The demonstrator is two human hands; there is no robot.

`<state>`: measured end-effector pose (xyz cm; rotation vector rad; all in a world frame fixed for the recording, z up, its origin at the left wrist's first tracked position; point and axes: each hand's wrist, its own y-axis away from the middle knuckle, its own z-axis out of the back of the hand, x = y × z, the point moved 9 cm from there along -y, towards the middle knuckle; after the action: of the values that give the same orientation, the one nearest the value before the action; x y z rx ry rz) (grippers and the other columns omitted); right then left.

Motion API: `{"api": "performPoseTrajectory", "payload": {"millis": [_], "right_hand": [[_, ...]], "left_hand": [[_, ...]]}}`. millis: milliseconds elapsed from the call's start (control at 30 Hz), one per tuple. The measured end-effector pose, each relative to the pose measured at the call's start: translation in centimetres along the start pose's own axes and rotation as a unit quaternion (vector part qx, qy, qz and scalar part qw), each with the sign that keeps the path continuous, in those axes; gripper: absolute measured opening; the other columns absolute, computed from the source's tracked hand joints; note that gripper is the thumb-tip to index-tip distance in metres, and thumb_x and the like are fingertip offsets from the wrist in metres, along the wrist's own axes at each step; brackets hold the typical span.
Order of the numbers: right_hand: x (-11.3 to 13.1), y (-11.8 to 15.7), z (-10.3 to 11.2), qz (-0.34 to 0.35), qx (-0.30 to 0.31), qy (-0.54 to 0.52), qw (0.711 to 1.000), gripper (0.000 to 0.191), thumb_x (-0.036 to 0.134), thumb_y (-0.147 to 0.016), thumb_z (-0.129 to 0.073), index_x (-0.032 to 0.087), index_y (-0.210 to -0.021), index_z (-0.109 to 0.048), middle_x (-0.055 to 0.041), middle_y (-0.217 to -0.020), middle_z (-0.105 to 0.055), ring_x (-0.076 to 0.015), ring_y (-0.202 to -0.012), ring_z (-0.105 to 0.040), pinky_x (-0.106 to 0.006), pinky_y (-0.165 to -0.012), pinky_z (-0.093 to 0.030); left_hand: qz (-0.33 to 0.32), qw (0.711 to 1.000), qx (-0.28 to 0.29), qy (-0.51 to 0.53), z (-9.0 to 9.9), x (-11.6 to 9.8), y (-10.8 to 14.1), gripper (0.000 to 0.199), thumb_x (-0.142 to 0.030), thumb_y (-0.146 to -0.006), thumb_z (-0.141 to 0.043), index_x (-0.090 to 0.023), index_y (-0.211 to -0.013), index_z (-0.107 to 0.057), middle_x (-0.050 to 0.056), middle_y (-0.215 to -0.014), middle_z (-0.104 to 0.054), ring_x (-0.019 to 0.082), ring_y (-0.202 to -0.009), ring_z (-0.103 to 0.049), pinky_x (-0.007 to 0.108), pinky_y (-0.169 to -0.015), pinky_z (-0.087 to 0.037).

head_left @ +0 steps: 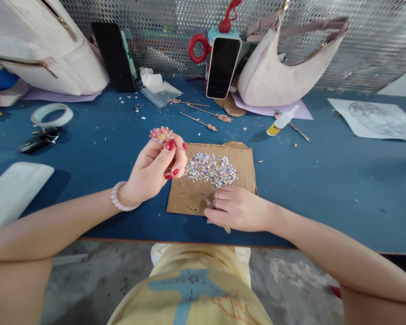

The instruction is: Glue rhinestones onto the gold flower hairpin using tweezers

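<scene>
My left hand is raised left of the cardboard, its fingers pinching a hairpin with a pink, petal-like flower head. Most of the pin's shaft is hidden by the fingers. Low over the front of the cardboard piece, my right hand is closed around metal tweezers. The tweezers' tips point up and left, and their rear end shows below the hand. A spread pile of small, shiny blue, white and pink rhinestones lies on the cardboard, just beyond the right hand.
Several ornate metal hairpins lie behind the cardboard. A small glue bottle leans at the right. Farther back stand a phone and a pale handbag. To the left are a tape roll and a backpack.
</scene>
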<state>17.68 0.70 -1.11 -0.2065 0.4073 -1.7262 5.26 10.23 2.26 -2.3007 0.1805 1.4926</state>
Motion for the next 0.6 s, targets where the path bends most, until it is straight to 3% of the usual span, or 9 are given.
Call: {"api": "performPoseTrajectory", "payload": {"millis": [400,600], "right_hand": [[-0.1,0.1,0.1,-0.002,0.008,-0.013,1.0,0.025,0.023,-0.107,-0.048,0.019,-0.087,-0.062,0.0036,-0.059,-0.056,-0.0139,-0.063,-0.048,-0.031,-0.063,-0.03],[-0.2,0.2,0.1,-0.002,0.0,-0.015,1.0,0.023,0.022,-0.106,-0.05,0.019,-0.086,-0.061,0.0035,-0.059,-0.055,-0.0146,-0.064,-0.048,-0.031,-0.064,-0.031]], "left_hand": [[-0.008,1.0,0.007,-0.024,0.8,0.3,-0.2,0.027,-0.046,-0.094,-0.071,-0.023,-0.085,-0.061,-0.008,-0.051,-0.043,0.007,-0.04,-0.028,0.023,-0.041,-0.03],[-0.005,0.998,0.052,-0.04,0.9,1.2,0.1,0.017,-0.035,-0.103,-0.061,-0.022,-0.092,-0.065,-0.006,-0.057,-0.051,0.007,-0.046,-0.04,0.023,-0.046,-0.033]]}}
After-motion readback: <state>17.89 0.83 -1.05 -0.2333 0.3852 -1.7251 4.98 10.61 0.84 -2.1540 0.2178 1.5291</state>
